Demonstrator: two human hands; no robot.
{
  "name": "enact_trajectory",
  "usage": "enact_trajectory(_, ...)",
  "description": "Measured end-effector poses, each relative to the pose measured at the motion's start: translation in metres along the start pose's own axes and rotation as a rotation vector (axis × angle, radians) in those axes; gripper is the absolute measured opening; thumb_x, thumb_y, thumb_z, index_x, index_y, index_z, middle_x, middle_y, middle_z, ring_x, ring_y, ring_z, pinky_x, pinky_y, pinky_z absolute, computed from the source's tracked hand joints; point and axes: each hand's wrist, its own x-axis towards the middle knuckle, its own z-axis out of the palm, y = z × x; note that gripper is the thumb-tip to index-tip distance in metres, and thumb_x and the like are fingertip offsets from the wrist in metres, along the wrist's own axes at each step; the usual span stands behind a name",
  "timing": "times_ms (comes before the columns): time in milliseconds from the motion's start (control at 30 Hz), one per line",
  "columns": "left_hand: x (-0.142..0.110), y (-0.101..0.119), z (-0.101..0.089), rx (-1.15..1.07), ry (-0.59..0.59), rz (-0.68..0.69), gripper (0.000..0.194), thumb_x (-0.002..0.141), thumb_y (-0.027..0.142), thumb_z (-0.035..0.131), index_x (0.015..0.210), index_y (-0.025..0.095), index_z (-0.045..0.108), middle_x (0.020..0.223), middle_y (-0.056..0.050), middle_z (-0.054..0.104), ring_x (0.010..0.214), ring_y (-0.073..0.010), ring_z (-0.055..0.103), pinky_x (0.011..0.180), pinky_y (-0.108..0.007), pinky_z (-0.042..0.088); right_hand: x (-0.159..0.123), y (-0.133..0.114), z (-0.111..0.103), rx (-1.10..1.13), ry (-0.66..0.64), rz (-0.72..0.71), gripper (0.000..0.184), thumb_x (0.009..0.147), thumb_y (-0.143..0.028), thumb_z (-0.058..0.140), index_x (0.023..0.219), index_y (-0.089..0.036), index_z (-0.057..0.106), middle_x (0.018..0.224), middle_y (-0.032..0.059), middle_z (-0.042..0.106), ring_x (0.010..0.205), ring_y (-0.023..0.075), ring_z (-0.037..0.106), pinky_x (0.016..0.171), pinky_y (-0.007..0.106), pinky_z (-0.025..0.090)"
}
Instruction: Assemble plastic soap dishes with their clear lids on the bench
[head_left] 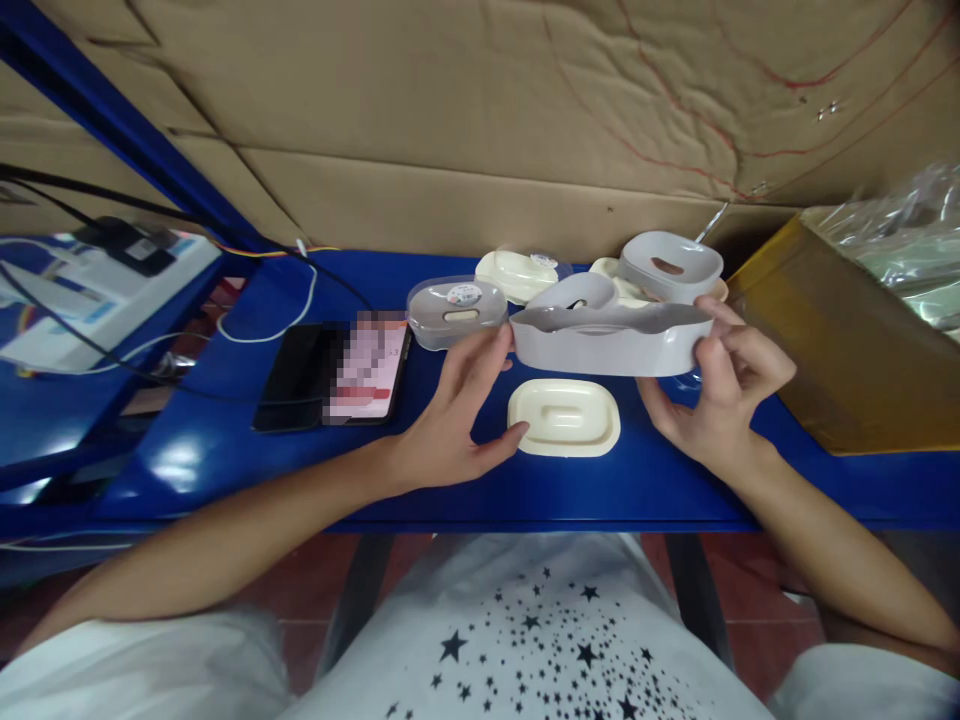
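Observation:
A light grey plastic soap dish part (611, 345) with a wavy rim is held up tilted, its long side facing me. My right hand (724, 385) pinches it at the right end, thumb and fingers closed. Fingertips of my left hand (461, 415) touch its left end, while the thumb stretches away with a gap between. Below lies a cream oval piece (566, 418) with a raised middle, flat on the blue table; my left thumb tip is at its left edge. Behind the held part is another grey oval dish piece (581, 292), partly hidden.
A clear-wrapped grey soap dish (457, 312) and a cream one (517, 275) stand behind. At the back right is a grey dish (671, 262). A cardboard box (810, 350) holding plastic wrap borders the right. A lit phone (367, 370), cables and a power strip (112, 300) occupy the left.

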Motion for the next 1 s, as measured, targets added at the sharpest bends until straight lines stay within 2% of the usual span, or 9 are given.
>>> enact_trajectory(167, 0.001, -0.002, -0.001, 0.023, 0.017, -0.045, 0.102, 0.100, 0.034, 0.073, 0.178, 0.031, 0.007, 0.169, -0.019, 0.028, 0.156, -0.0391, 0.037, 0.119, -0.055, 0.055, -0.002, 0.001, -0.001, 0.099, -0.168, 0.078, 0.093, 0.100, -0.034, 0.073, 0.175, -0.046, 0.018, 0.151, 0.0147, 0.050, 0.132, 0.0415, 0.063, 0.107, 0.064, 0.059)
enact_trajectory(333, 0.002, -0.011, -0.002, 0.086, -0.016, -0.095, 0.103, 0.101, 0.043, 0.074, 0.178, 0.030, 0.006, 0.168, -0.020, 0.029, 0.158, -0.0404, 0.034, 0.121, -0.057, 0.051, -0.002, 0.001, -0.003, 0.539, -0.400, 0.354, 0.080, 0.104, -0.047, 0.069, 0.174, -0.043, 0.028, 0.156, 0.0114, 0.057, 0.126, 0.0342, 0.067, 0.098, 0.053, 0.065)
enact_trajectory(400, 0.003, -0.012, -0.003, 0.124, -0.024, -0.099, 0.104, 0.101, 0.046, 0.075, 0.178, 0.030, 0.007, 0.165, -0.020, 0.034, 0.156, -0.0397, 0.038, 0.124, -0.058, 0.047, -0.001, 0.001, -0.004, 0.723, -0.473, 0.496, 0.073, 0.105, -0.048, 0.067, 0.171, -0.041, 0.036, 0.153, 0.0101, 0.062, 0.116, 0.0291, 0.071, 0.092, 0.047, 0.068)
enact_trajectory(500, 0.004, -0.008, -0.006, 0.157, -0.023, -0.138, 0.098, 0.100, 0.050, 0.076, 0.176, 0.034, 0.017, 0.158, -0.016, 0.044, 0.148, -0.0365, 0.048, 0.126, -0.057, 0.045, 0.005, 0.002, -0.010, 0.870, -0.610, 0.598, 0.065, 0.106, -0.050, 0.066, 0.167, -0.037, 0.047, 0.131, 0.0076, 0.076, 0.085, 0.0210, 0.073, 0.071, 0.038, 0.068)
enact_trajectory(600, 0.006, -0.002, -0.009, 0.165, -0.065, -0.224, 0.092, 0.096, 0.057, 0.079, 0.171, 0.036, 0.030, 0.155, -0.014, 0.050, 0.144, -0.0366, 0.051, 0.125, -0.058, 0.043, 0.009, 0.006, -0.017, 0.821, -0.714, 0.539, 0.058, 0.109, -0.050, 0.060, 0.164, -0.033, 0.052, 0.124, 0.0068, 0.081, 0.078, 0.0204, 0.074, 0.070, 0.038, 0.068)
enact_trajectory(700, 0.007, 0.002, -0.008, 0.145, -0.134, -0.322, 0.091, 0.090, 0.059, 0.084, 0.165, 0.032, 0.038, 0.155, -0.014, 0.052, 0.144, -0.0391, 0.050, 0.124, -0.060, 0.040, 0.009, 0.008, -0.021, 0.613, -0.734, 0.405, 0.056, 0.112, -0.049, 0.051, 0.166, -0.033, 0.049, 0.150, 0.0088, 0.071, 0.117, 0.0308, 0.076, 0.101, 0.051, 0.065)
enact_trajectory(767, 0.005, 0.003, -0.003, 0.138, -0.205, -0.372, 0.089, 0.089, 0.056, 0.085, 0.161, 0.030, 0.040, 0.155, -0.015, 0.052, 0.147, -0.0402, 0.048, 0.123, -0.062, 0.037, 0.006, 0.008, -0.022, 0.515, -0.752, 0.320, 0.064, 0.113, -0.049, 0.049, 0.173, -0.033, 0.035, 0.163, 0.0098, 0.059, 0.139, 0.0340, 0.066, 0.115, 0.056, 0.058)
enact_trajectory(867, 0.002, 0.003, 0.005, 0.150, -0.323, -0.398, 0.085, 0.089, 0.054, 0.083, 0.157, 0.026, 0.040, 0.155, -0.017, 0.051, 0.149, -0.0414, 0.045, 0.124, -0.065, 0.031, 0.001, 0.003, -0.021, 0.493, -0.832, 0.190, 0.079, 0.111, -0.053, 0.053, 0.178, -0.033, 0.015, 0.173, 0.0119, 0.046, 0.155, 0.0354, 0.051, 0.123, 0.060, 0.049)
enact_trajectory(1000, 0.001, 0.002, 0.007, 0.165, -0.384, -0.387, 0.087, 0.089, 0.057, 0.082, 0.157, 0.024, 0.039, 0.154, -0.019, 0.051, 0.149, -0.0426, 0.046, 0.124, -0.068, 0.028, -0.004, -0.005, -0.015, 0.501, -0.942, 0.096, 0.098, 0.097, -0.063, 0.074, 0.176, -0.036, 0.023, 0.180, 0.0133, 0.032, 0.162, 0.0428, 0.038, 0.124, 0.067, 0.045)
